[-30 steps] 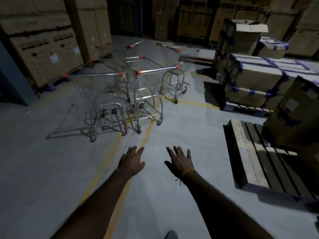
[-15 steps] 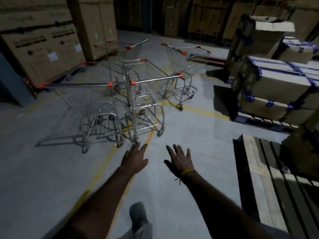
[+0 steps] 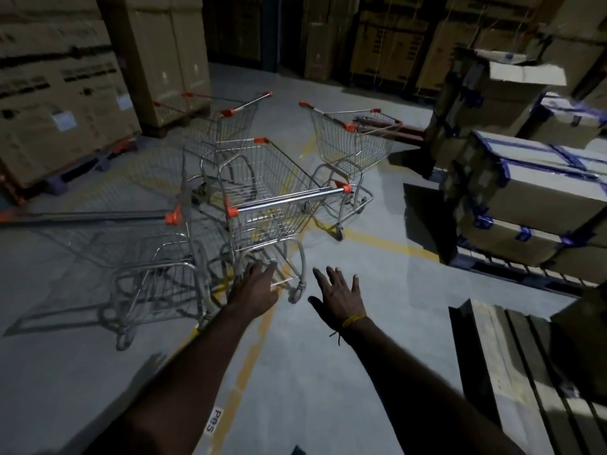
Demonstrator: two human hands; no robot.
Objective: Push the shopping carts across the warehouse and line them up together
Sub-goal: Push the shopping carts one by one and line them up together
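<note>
Several wire shopping carts with orange handle caps stand loosely grouped on the grey floor. The nearest cart (image 3: 272, 205) faces me with its chrome handle bar across the middle of the view. A blurred cart (image 3: 154, 244) stands to its left, another cart (image 3: 226, 129) behind, and one cart (image 3: 351, 149) to the right. My left hand (image 3: 254, 287) and my right hand (image 3: 338, 298) reach forward with fingers spread, empty, below and short of the nearest cart's handle. A yellow thread circles my right wrist.
Tall cardboard box stacks (image 3: 65, 100) line the left wall. Taped boxes on pallets (image 3: 525, 178) stand at the right, with an empty wooden pallet (image 3: 512, 366) near my right arm. Yellow floor lines (image 3: 249, 362) run under the carts. Dark aisles lie behind.
I have moved closer to the carts, which now loom larger. Both hands stay outstretched and open, now near the nearest cart's base.
</note>
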